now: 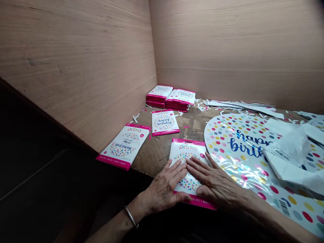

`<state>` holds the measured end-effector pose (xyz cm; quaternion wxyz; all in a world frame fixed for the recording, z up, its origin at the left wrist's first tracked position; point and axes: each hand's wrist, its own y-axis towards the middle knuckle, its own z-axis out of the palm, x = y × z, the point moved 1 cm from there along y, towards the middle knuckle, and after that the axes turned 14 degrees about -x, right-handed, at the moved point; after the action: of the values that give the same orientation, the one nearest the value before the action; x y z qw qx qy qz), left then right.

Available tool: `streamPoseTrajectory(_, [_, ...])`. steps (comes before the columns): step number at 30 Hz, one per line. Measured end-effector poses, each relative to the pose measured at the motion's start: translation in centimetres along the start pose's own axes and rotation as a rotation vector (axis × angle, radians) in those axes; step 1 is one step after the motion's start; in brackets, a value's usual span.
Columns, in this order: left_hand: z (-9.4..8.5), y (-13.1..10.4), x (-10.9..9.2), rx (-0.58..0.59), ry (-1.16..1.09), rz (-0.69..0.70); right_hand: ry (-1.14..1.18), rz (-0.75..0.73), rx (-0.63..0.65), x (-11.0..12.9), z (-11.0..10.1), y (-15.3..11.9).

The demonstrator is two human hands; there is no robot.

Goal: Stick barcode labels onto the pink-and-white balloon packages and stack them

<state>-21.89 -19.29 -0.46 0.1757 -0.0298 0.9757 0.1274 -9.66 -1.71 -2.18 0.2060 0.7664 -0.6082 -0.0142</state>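
A white and pink "prima" balloon packet lies at the front edge of the table, printed with coloured dots. My left hand rests flat on its left half, fingers stretched out. From the right, my right hand presses flat across its middle, with the fingertips of both hands nearly meeting. The hands cover much of the printed front. Just behind lies a single "happy birthday" packet. Further left, a packet with a barcode label sits at the table edge.
Two stacks of packets stand in the back corner against wooden panels. Large dotted "happy birthday" foil balloons cover the right side, with clear plastic and white paper on top. Paper strips litter the back.
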Motion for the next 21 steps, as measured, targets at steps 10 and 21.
streamPoseTrajectory(10, [-0.6, -2.4, -2.9, -0.019, 0.241, 0.188, -0.186, -0.265, -0.088, 0.5, -0.8, -3.0])
streamPoseTrajectory(21, [-1.0, -7.2, -4.5, -0.232, 0.697, 0.292, -0.296, -0.583, -0.466, 3.9, -0.7, -1.6])
